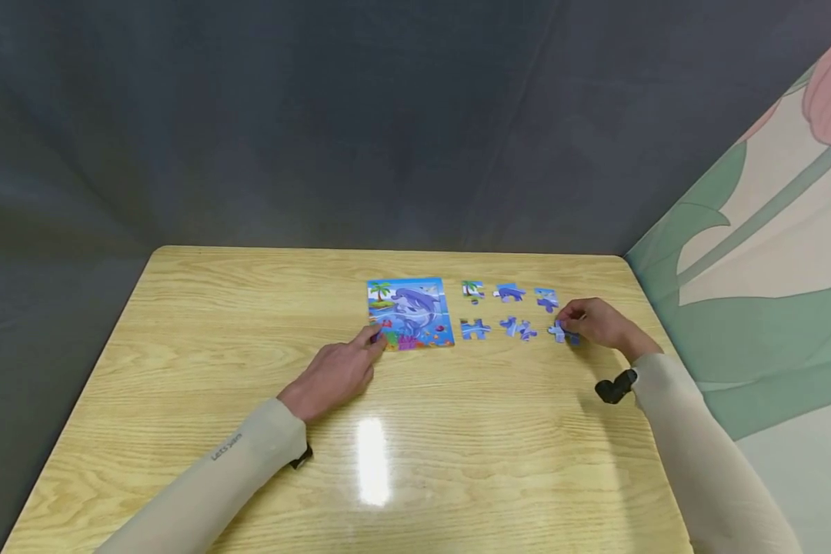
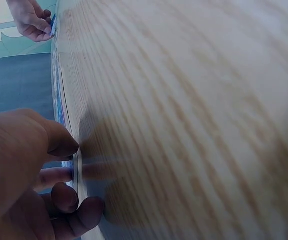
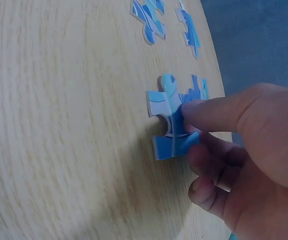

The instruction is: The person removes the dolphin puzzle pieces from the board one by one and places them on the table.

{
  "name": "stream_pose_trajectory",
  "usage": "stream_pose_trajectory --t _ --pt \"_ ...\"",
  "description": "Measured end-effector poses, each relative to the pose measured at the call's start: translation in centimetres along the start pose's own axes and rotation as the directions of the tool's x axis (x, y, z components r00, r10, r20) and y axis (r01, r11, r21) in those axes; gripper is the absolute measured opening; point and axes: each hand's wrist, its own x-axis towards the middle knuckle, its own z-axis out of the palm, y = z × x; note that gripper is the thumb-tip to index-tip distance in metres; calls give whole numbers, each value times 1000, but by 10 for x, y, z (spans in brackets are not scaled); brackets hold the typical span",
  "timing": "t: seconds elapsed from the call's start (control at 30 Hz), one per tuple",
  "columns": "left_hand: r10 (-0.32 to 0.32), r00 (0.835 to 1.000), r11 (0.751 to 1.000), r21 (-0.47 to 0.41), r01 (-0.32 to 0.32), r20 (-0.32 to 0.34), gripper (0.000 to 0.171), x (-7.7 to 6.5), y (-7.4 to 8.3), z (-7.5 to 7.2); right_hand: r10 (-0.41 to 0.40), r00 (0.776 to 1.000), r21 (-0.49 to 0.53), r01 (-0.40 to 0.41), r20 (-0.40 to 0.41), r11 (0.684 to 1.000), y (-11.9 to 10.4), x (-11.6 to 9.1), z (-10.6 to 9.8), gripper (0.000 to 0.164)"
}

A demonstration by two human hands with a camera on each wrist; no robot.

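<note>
A dolphin jigsaw picture board (image 1: 415, 312) lies flat near the table's far side. At its near left corner, my left hand (image 1: 335, 373) rests with thumb and index finger touching the board's edge; the left wrist view shows the other fingers bent beside it. Over on the right, my right hand (image 1: 599, 322) pinches a blue and lilac puzzle piece (image 3: 171, 125) between thumb and fingers, just above the table. Part of that piece is hidden by the thumb. Another blue piece (image 3: 197, 87) shows right behind it.
Loose puzzle pieces lie in two rows between board and right hand: a palm-tree piece (image 1: 472, 289), a dolphin piece (image 1: 508, 292) and a blue one (image 1: 546, 298) behind; a piece (image 1: 475, 329) and a cluster (image 1: 518, 328) in front. A dark curtain (image 1: 388, 131) backs the wooden table (image 1: 457, 446).
</note>
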Motion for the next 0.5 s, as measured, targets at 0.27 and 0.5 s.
stream_pose_trajectory --t 0.27,0.5 --pt "-10 1000 1000 -24 10 11 40 1 3 1 30 998 -16 -30 -50 999 2 -1 4 20" --pt "4 999 995 95 -1 -39 39 -1 1 5 -16 997 10 17 -74 1000 -28 1 11 22"
